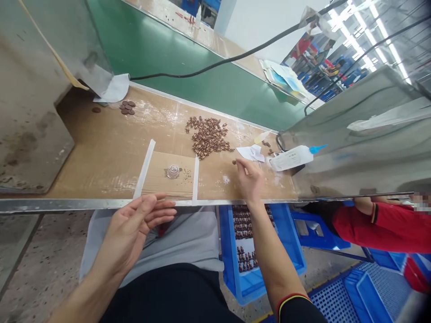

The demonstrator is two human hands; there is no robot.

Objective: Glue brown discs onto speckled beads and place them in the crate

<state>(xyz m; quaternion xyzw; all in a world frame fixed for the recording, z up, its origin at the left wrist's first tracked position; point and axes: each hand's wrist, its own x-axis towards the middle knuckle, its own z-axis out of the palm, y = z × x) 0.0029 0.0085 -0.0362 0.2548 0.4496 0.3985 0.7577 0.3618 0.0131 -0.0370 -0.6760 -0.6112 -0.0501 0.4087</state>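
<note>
My right hand (251,179) is over the bench, right of the taped patch, with thumb and forefinger pinched on a small brown piece (234,162). My left hand (138,222) hangs at the bench's front edge, fingers stretched out and holding nothing. Beyond it, a small clear round holder (173,171) rests on the cardboard between two white tape strips. Crumbs lie beside the holder. A heap of small brown and gold pieces (210,137) spreads behind and to the left of my right hand.
On the right lie a white squeeze bottle (292,158) with a blue tip and crumpled white paper (251,153). Brown discs (127,107) sit at the back left. Below the bench, a blue crate (296,251) holds rows of small pieces. A black cable (202,69) crosses behind.
</note>
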